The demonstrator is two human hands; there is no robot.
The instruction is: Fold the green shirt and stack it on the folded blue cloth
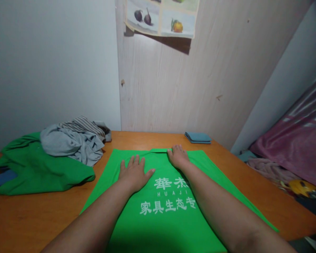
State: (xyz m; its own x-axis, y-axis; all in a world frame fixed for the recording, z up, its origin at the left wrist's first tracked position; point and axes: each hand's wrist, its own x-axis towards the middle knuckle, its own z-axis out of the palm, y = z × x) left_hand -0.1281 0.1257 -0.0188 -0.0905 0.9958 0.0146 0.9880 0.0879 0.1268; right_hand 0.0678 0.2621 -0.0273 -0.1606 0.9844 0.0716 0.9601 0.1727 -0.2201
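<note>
Resting my left hand (133,174) palm-down on the bright green shirt (158,228), fingers spread, nothing gripped. Right hand (178,157) is at the shirt's far edge, by the neck opening, fingers close together; can't tell from my end whether they pinch the fabric. Hands are apart. Shirt lies spread on the orange table (28,214), white print up, right forearm covering the end of the lettering. Left of it: heap with a darker green garment (47,174), grey cloth (73,144) on top, striped cloth (81,124) behind, blue piece (2,178) at the near left. Folded blue-grey cloth (198,137) sits beyond the right hand, near the table's far edge. I see fruit pictures (160,19) on the wall panel (160,88), pink fabric (295,140) far right, blurry yellow item (301,188) below it.
</note>
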